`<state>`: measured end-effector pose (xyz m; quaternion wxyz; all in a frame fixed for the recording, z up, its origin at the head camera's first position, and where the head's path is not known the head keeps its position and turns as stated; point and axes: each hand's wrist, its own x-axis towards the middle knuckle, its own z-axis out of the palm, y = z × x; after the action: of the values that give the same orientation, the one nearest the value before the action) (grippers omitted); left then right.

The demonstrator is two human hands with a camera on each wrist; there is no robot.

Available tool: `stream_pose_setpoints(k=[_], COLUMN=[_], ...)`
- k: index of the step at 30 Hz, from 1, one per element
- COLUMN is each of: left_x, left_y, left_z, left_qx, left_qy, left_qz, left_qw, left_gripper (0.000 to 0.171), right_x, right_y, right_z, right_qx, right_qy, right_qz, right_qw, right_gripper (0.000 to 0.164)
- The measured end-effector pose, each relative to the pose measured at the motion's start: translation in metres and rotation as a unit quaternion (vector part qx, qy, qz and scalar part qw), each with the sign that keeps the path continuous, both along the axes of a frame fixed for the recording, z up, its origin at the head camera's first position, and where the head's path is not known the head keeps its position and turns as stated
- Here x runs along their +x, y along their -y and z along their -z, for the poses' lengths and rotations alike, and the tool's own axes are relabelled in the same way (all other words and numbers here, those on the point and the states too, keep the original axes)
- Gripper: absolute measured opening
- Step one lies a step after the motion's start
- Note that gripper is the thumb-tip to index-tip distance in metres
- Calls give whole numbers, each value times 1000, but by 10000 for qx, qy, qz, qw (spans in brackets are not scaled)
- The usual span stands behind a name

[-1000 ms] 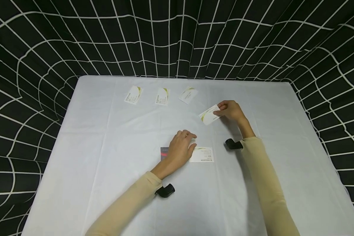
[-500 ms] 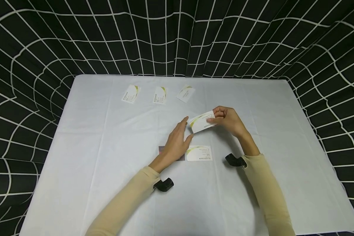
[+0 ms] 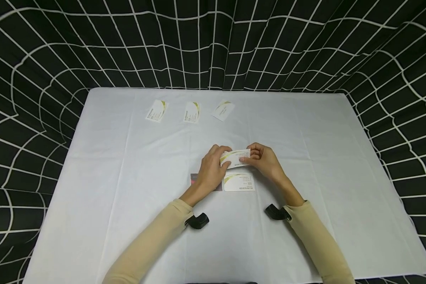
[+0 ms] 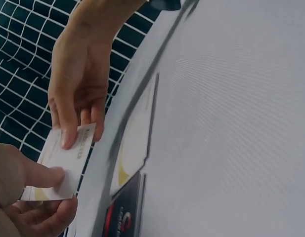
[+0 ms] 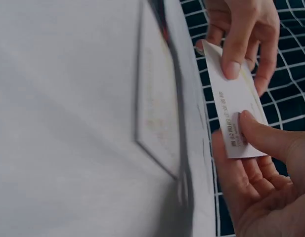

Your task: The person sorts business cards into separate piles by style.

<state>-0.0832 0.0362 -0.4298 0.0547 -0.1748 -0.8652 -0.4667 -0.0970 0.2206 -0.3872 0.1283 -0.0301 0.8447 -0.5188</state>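
Card (image 3: pixel 234 157), raised above the table (image 3: pixel 142 189): left hand (image 3: pixel 211 167) now joins right hand (image 3: pixel 266 162) in pinching it, securing both ends.

My left hand (image 3: pixel 210 169) now pinches the held card (image 3: pixel 236 157) too, and my right hand (image 3: pixel 266 162) has brought it closer to the lying white card (image 3: pixel 239 182), just beyond it
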Motion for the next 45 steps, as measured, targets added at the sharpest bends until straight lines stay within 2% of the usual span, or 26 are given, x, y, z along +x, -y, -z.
stream_pose_setpoints(k=[3, 6, 9, 15, 20, 24, 27, 33, 45], left_x=[2, 4, 7, 14, 16, 16, 17, 18, 19], left_y=[0, 0, 1, 2, 3, 4, 2, -2, -7], left_z=[1, 0, -2, -2, -3, -4, -3, -1, 5], left_qx=[-45, -63, -137, -681, -1031, -1227, -1447, -1666, -2066], left_qy=[4, 15, 60, 250, 381, 522, 625, 646, 494], left_qz=[140, 343, 496, 610, 590, 599, 623, 709, 592], left_qw=[9999, 9994, 9987, 9955, 9922, 9893, 9855, 9814, 9754], left_gripper=[31, 27, 25, 26, 29, 27, 28, 28, 31], right_x=[11, 18, 23, 37, 46, 49, 49, 50, 47], right_y=[-4, -14, -25, -29, -30, -30, -28, -27, -25], right_z=[4, 15, 28, 33, 34, 33, 34, 33, 35], right_qx=[425, 552, 486, 462, 1035, 1697, 1984, 2174, 2581], right_qy=[-381, -449, -242, 434, 830, 717, 584, 505, 297], right_qz=[16, 179, 383, 618, 604, 368, 179, 53, 2], right_qw=[9984, 9973, 9978, 9961, 9893, 9822, 9782, 9748, 9657], right_gripper=[29, 30, 34, 40, 47, 51, 51, 48, 43])
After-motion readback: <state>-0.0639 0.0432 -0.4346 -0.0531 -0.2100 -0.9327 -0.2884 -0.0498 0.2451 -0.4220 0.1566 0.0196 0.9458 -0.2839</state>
